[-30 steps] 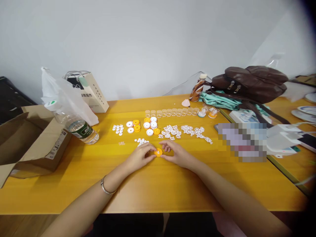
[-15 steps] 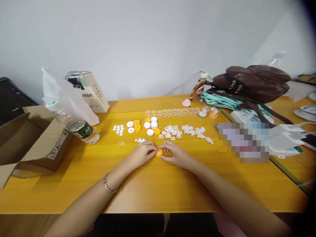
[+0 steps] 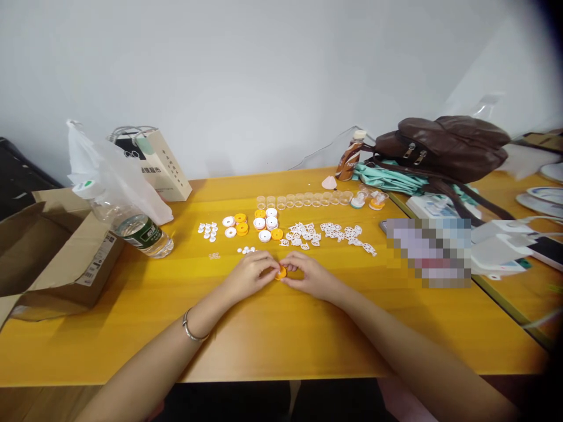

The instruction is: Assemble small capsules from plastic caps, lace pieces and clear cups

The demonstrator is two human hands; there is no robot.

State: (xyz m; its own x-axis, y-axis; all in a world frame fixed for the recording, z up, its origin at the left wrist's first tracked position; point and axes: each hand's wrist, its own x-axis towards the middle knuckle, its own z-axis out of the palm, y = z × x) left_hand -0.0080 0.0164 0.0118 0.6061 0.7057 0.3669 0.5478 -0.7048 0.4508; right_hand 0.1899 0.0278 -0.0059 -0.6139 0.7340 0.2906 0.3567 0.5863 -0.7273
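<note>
Between my two hands is a small round orange plastic disc (image 3: 282, 274), just above the table. My right hand (image 3: 308, 275) grips its right edge between thumb and fingers. My left hand (image 3: 253, 274) is closed in a pinch at the disc's left side, on a small white part at its middle, mostly hidden by the fingertips. Beyond my hands stand orange discs (image 3: 277, 234) and white discs (image 3: 264, 235) in short stacks. Small white caps (image 3: 246, 250) lie near my left fingers. White openwork leaf-shaped pieces (image 3: 303, 234) are spread past my right hand.
A row of clear cups (image 3: 299, 201) lines the back, ending at two assembled pieces (image 3: 377, 201). At left are a cardboard box (image 3: 65, 281), water bottle (image 3: 145, 234) and paper bag (image 3: 167, 164). A brown bag (image 3: 448, 146) and white chargers (image 3: 497, 252) sit right.
The view has shifted slightly, so the table items appear a little further left. Both hands stay at the orange disc, with the left fingertips now covering more of it.
</note>
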